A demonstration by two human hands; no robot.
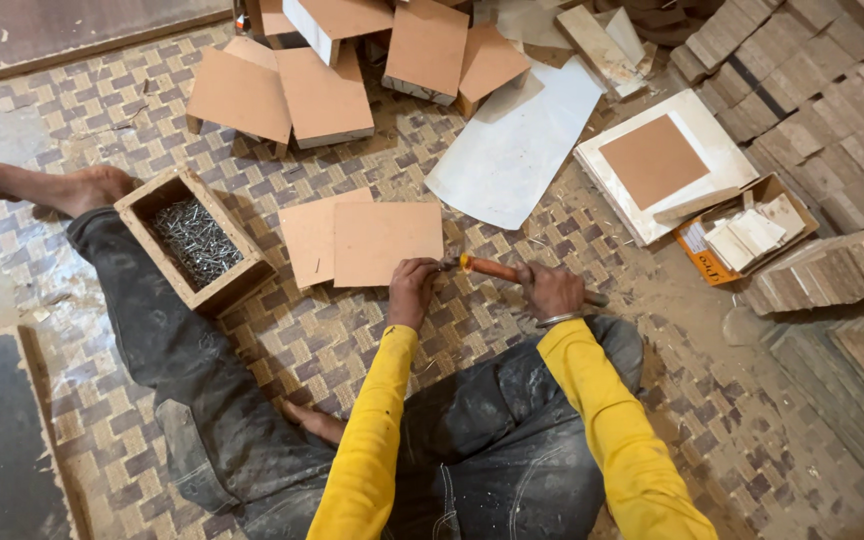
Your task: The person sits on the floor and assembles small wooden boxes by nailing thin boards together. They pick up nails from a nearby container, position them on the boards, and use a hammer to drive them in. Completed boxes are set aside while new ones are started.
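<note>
I sit cross-legged on a woven mat [332, 340] in yellow sleeves and dark trousers. My right hand [552, 290] grips the orange handle of a hammer [492, 268], whose head points left at the corner of a flat brown board [384, 240]. My left hand [412, 290] rests with closed fingers on the near right edge of that board, by the hammer head. A second brown board [304, 235] lies partly under it to the left. Whether the left fingers pinch a nail is too small to tell.
A small wooden box of nails [195, 240] stands by my left leg. Finished brown box shapes [327, 95] pile up at the top. White sheets [517, 150], a board stack [657, 165], a carton of small pieces [747, 235] and stacked wooden strips [822, 110] lie to the right.
</note>
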